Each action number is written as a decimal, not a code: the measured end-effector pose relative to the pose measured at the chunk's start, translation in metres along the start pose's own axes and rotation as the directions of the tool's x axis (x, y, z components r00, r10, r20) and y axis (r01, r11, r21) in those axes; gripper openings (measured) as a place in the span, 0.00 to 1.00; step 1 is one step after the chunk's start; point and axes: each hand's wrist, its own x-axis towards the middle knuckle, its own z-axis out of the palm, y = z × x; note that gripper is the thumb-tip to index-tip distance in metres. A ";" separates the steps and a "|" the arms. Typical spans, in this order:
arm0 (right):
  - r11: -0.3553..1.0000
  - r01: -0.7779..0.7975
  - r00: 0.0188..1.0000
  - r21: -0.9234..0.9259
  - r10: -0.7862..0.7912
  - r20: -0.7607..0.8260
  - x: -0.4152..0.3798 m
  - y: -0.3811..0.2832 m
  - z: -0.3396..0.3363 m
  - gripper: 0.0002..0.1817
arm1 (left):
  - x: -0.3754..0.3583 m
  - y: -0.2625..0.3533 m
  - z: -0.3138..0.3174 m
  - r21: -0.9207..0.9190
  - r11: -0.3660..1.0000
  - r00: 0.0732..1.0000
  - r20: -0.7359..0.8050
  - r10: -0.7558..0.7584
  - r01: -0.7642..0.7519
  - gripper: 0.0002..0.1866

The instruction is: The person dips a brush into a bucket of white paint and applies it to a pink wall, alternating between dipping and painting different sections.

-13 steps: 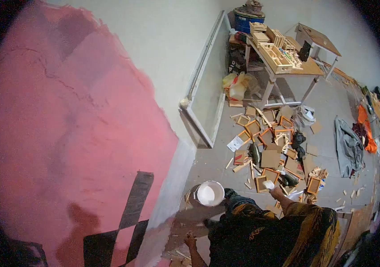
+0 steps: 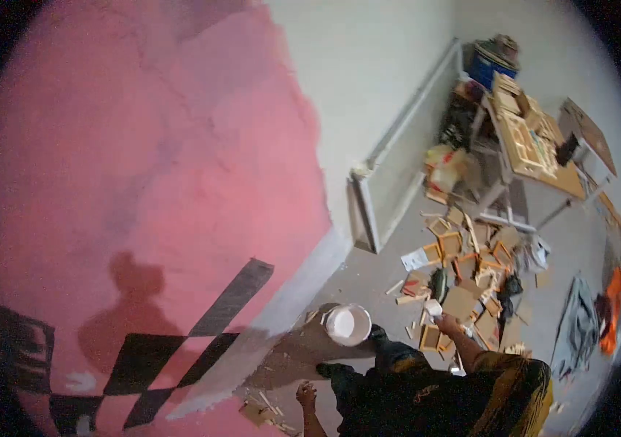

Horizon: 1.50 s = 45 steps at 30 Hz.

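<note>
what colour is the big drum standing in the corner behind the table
The drum is blue; it shows in the head view.

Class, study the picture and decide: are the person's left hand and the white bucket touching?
Apart. The head view shows shadowed floor between the left hand and the white bucket.

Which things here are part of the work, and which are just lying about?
Seemingly in use:
white item in the right hand
bucket with white contents
pink-painted wall

Apparently just lying about on the floor:
brown boards
grey cloth
orange cloth
</note>
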 end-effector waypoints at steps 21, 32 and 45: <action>0.981 0.151 0.983 -0.123 -0.162 -0.083 -0.025 0.002 -0.012 0.24 | -0.062 -0.002 -0.011 0.439 0.898 0.995 -0.085 0.046 -0.004 0.11; 0.697 0.186 0.981 -0.692 -0.164 0.099 -0.073 0.124 0.006 0.27 | -0.056 -0.121 -0.129 0.913 -0.056 0.826 0.390 0.407 -0.403 0.21; 0.293 0.773 0.630 -0.563 -0.460 0.625 0.023 0.033 0.147 0.17 | -0.073 -0.005 0.003 0.238 0.936 0.966 0.061 0.253 -0.260 0.14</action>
